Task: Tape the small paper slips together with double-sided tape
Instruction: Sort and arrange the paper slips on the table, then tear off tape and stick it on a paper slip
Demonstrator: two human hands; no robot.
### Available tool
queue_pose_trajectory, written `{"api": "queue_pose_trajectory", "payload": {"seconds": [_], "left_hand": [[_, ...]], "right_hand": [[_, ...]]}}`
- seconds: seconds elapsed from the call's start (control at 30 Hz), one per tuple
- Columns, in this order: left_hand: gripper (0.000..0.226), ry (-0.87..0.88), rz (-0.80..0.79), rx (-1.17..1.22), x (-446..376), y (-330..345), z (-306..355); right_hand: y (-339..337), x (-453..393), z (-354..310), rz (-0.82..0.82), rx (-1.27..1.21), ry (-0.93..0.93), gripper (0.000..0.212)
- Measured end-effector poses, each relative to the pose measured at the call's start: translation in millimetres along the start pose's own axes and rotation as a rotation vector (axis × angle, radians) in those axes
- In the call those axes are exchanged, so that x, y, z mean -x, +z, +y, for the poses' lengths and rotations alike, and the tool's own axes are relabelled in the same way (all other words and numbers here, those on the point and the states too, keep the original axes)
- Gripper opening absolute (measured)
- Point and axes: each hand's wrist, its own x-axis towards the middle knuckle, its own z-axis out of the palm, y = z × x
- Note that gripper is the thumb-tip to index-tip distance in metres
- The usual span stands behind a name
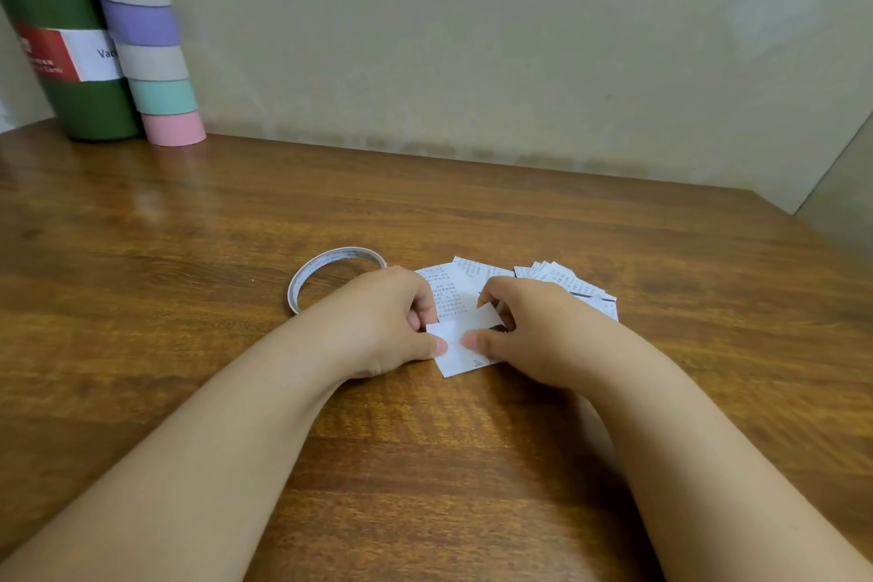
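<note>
A small white paper slip (457, 357) lies on the wooden table (189, 250) between my hands. My left hand (382, 321) pinches its left edge, thumb on top. My right hand (529, 336) pinches the slip's right side, and a second small white piece (489, 316) sticks up between its fingers. Behind my hands lie printed slips (453, 284), and a fanned stack of several more slips (567, 286) sits to the right, partly hidden by my right hand. The thin ring of double-sided tape (326, 267) rests flat on the table just behind my left hand.
A green flask with a red and white label (61, 61) and a tall tube banded in teal, grey, purple and pink (146, 43) stand at the far left corner against the beige wall (472, 38). The table's right edge runs at the far right.
</note>
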Motion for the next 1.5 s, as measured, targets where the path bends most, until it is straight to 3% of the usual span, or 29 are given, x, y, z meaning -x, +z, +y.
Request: {"api": "queue_pose_trajectory", "payload": {"seconds": [0.13, 0.3, 0.43, 0.57, 0.7, 0.77, 0.87, 0.93, 1.03, 1.17, 1.3, 1.4, 1.5], "left_hand": [[0.016, 0.003, 0.015, -0.006, -0.1, 0.8, -0.4], [0.009, 0.036, 0.141, 0.106, -0.5, -0.7, 0.0], [0.019, 0.092, 0.371, 0.152, -2.5, -2.4, 0.4], [0.034, 0.217, 0.416, 0.233, -0.6, -0.6, 2.1], [0.032, 0.204, 0.473, 0.264, 1.1, -0.4, 2.3], [0.031, 0.186, 0.492, 0.317, 1.4, -1.2, 2.4], [0.029, 0.204, 0.502, 0.443, 4.5, -4.6, 4.8], [0.029, 0.237, 0.491, 0.493, 9.1, -6.6, 8.6], [0.031, 0.340, 0.461, 0.581, 15.3, -7.4, 15.0], [0.022, 0.419, 0.391, 0.658, 17.3, -5.4, 16.6], [0.030, 0.486, 0.381, 0.685, 19.5, -4.7, 18.4], [0.034, 0.464, 0.396, 0.719, 18.4, -4.0, 20.9], [0.021, 0.410, 0.413, 0.750, 14.1, -4.6, 19.3]], "right_hand": [[-0.3, -1.7, 2.4, 0.048, -0.037, -0.031, 0.004], [-23.0, -0.1, 9.7, 0.201, -0.141, 0.033, 0.017], [-38.8, -2.7, 37.1, 0.397, -0.235, 0.278, 0.018], [-32.8, -10.3, 59.8, 0.440, -0.211, 0.441, 0.015], [-24.4, -16.8, 66.5, 0.434, -0.087, 0.516, 0.013], [-23.9, -16.7, 62.2, 0.483, -0.039, 0.455, 0.026], [-20.1, -13.1, 39.5, 0.625, -0.176, 0.095, 0.027], [-13.4, -9.6, 19.2, 0.609, -0.263, -0.173, 0.025], [-2.0, -7.8, 2.4, 0.560, -0.299, -0.383, 0.034], [-2.6, -3.5, -5.5, 0.673, -0.401, -0.439, 0.032], [-6.2, 0.1, -9.5, 0.780, -0.361, -0.482, 0.016], [-9.2, 1.4, -9.4, 0.867, -0.344, -0.466, 0.015], [-11.5, 2.3, -9.3, 0.917, -0.366, -0.452, 0.017]]}}
